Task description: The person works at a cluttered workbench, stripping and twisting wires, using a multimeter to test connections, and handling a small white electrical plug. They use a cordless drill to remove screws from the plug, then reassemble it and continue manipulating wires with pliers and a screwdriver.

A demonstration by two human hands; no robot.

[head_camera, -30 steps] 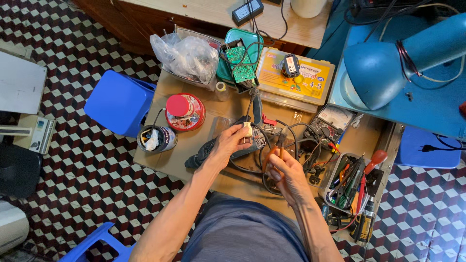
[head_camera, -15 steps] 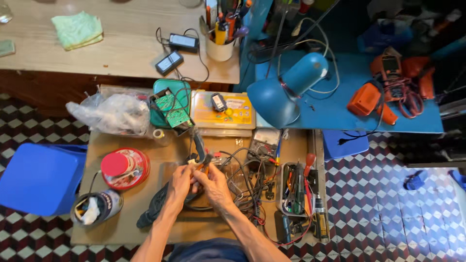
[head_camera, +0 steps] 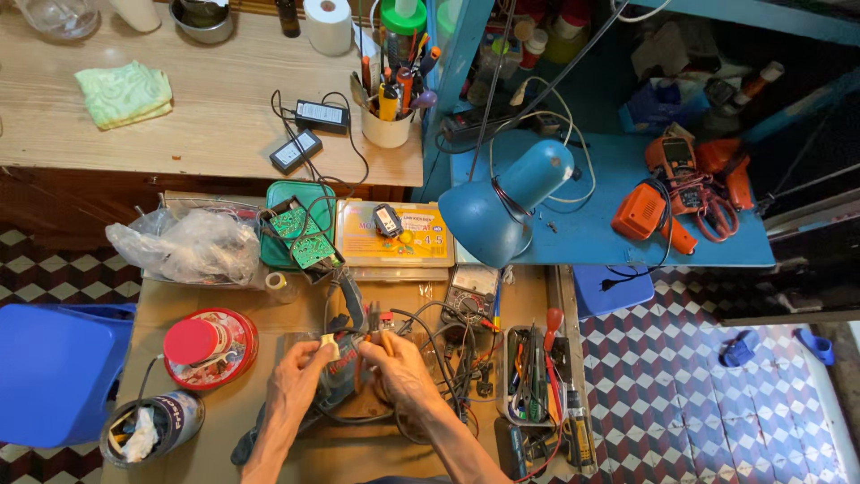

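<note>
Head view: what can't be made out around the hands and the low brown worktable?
- Small pale part pinched at the left hand: too small to identify.
- Right hand fingers: what they grip is lost in the black tangled wires.
- Dark power tool: body covered by both hands.
- Grey round tin: contents too small to tell.
- Forearms: cut by the bottom edge.
</note>
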